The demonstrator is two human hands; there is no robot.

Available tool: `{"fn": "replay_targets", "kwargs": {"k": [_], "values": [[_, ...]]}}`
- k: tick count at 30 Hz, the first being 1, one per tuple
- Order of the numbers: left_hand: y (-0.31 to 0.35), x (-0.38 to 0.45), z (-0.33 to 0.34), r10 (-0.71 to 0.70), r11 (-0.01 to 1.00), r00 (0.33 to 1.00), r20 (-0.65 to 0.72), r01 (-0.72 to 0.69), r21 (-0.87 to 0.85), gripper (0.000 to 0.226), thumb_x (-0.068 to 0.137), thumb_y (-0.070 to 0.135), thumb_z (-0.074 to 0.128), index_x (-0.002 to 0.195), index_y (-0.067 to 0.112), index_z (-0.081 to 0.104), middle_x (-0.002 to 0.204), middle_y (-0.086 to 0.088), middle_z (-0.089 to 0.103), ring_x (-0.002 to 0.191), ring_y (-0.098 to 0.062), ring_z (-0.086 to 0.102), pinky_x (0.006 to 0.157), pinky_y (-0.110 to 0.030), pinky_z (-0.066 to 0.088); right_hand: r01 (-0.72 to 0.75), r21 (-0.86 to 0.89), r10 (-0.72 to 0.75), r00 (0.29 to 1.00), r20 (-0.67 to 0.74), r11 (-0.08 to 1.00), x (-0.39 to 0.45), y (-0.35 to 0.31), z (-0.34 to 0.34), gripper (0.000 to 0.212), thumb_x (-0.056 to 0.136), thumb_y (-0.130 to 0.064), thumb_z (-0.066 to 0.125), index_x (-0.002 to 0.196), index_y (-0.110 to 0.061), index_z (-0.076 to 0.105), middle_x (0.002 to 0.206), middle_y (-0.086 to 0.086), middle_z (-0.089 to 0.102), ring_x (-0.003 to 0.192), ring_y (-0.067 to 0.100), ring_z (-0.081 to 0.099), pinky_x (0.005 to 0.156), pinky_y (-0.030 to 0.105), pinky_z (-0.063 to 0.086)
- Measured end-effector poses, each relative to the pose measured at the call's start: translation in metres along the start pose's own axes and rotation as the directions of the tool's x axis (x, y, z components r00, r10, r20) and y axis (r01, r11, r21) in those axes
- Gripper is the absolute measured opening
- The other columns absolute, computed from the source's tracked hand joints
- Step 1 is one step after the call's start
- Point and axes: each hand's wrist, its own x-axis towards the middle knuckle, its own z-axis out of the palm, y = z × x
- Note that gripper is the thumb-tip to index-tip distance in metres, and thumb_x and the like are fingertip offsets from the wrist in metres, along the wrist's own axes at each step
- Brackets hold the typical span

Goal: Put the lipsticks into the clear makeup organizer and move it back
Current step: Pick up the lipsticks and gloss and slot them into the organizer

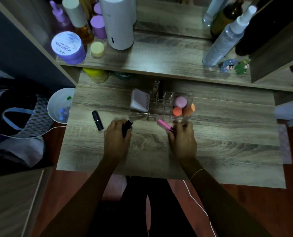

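Holding lipsticks over wood desk [210,144] (dim room): left grip [118,134] black, right grip [182,137] pink.

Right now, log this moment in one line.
left hand: holds black lipstick | right hand: holds pink lipstick | clear plastic organizer: ahead | second black lipstick: on table

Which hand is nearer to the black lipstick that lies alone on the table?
The left hand. It holds another black tube just right of the lying black lipstick, not touching it. The right hand, holding a pink lipstick, is much farther right.
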Motion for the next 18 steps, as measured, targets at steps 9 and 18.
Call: {"fn": "replay_targets", "kwargs": {"k": [9,18], "values": [[0.058,0.018,-0.014,0.121,0.94,0.982,-0.145,-0.16,-0.302,0.031,0.085,0.015,0.069,0.113,0.014,0.056,0.105,0.002,0.062,0.093,-0.005,0.057,0.079,-0.006,0.041,-0.027,0.508,0.032,0.999,-0.001,0.861,-0.004,-0.008,-0.026,0.014,0.09,-0.036,0.064,0.1,-0.032,0.055,0.083,-0.005,0.073,0.071,0.015,0.069,0.06,0.032,0.052],[0.081,0.067,0.002,0.243,0.935,0.968,-0.062,-0.25,-0.253,0.034,0.085,0.006,0.065,0.117,0.014,0.053,0.117,-0.011,0.059,0.101,-0.015,0.06,0.078,-0.01,0.045,-0.172,0.9,0.302,0.952,0.048,0.401,0.009,-0.031,-0.054,0.015,0.084,-0.005,0.071,0.084,-0.019,0.069,0.059,-0.015,0.062,0.061,0.007,0.06,0.077,0.047,0.057]]}}
